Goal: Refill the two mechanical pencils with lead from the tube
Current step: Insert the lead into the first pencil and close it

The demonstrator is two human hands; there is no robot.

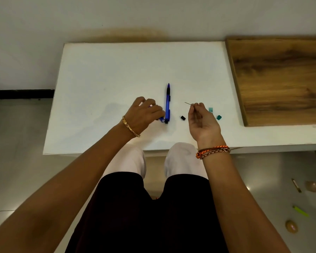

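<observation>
Right hand (pixel 202 119) fingers pinch a lead (pixel 188 104); left hand (pixel 144 112) grips a pencil (pixel 161 119)

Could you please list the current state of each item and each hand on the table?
Left hand: fingers curled round a pencil on the table.
Held pencil: mostly hidden, only its near end showing.
Second pencil: lying flat, untouched, beside the left hand.
Right hand: raised, pinching a lead.
Lead: held out, pointing left.
Black cap: off, lying loose.
Lead tube: on the table, cap off.
Teal cap: lying beside the tube.
</observation>
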